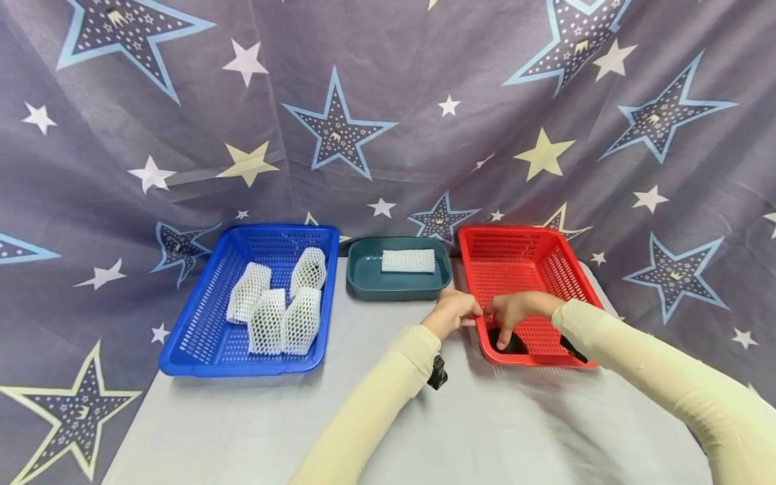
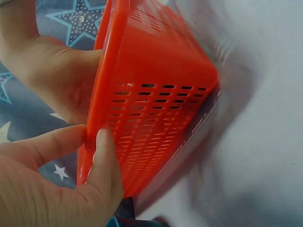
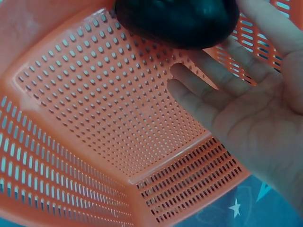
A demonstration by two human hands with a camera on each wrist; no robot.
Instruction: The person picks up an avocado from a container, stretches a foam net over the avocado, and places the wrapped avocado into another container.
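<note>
My left hand (image 1: 453,312) pinches the near left rim of the red basket (image 2: 156,56), thumb on one side and fingers on the other. Inside that basket my right hand (image 1: 520,311) reaches down at the near left corner. Its thumb and fingers are around one end of a dark, glossy eggplant (image 3: 177,21), whose far end is cut off in the right wrist view. A second dark piece (image 1: 572,349) lies at the near right corner, partly covered by my right sleeve.
Left stands a blue basket (image 1: 242,369) holding several produce pieces in white foam nets (image 1: 301,322). Between the baskets sits a dark green dish (image 1: 364,286) with a flat white foam net (image 1: 408,261). A star-patterned curtain (image 1: 388,101) hangs behind the table (image 1: 461,431).
</note>
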